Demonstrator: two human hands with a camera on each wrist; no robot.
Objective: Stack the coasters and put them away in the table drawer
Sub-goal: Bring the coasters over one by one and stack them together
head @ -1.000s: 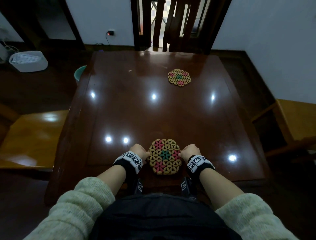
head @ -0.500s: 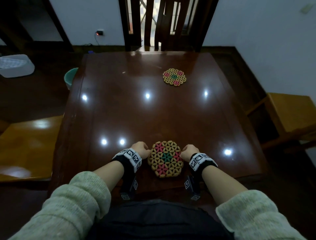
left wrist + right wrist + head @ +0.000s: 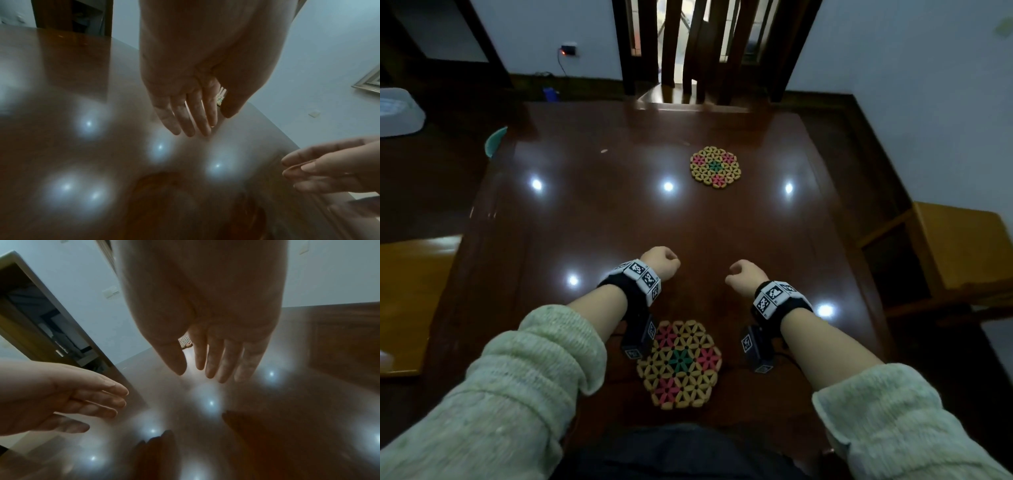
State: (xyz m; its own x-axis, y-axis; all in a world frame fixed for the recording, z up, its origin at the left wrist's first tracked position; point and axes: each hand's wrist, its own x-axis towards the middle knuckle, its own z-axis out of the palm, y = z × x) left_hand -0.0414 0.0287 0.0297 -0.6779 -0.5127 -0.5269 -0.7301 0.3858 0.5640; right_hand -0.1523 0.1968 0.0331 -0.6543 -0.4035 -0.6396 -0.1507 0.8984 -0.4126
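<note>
The near coaster (image 3: 680, 364), a hexagonal mat of woven flower shapes in yellow, pink and green, lies flat on the tabletop (image 3: 592, 226) close to the front edge, between the two forearms and touched by neither. From here I cannot tell whether it is a single coaster or several already stacked. The far coaster (image 3: 715, 167), of the same pattern, lies alone well apart from it, toward the back of the tabletop near the dark wooden chair (image 3: 709, 51).

Both hands hang in the air above the bare wood between the two coasters. The left hand (image 3: 660, 263) is empty, and the wrist views show its fingers (image 3: 191, 118) stretched out and only slightly apart. The right hand (image 3: 744, 275) is likewise empty, its fingers (image 3: 218, 360) straight and a little spread.

As a judgement, the task is at an early stage: the far coaster has yet to be fetched and laid on the near one, and no drawer shows in any view, so the putting away is wholly left to do.
</note>
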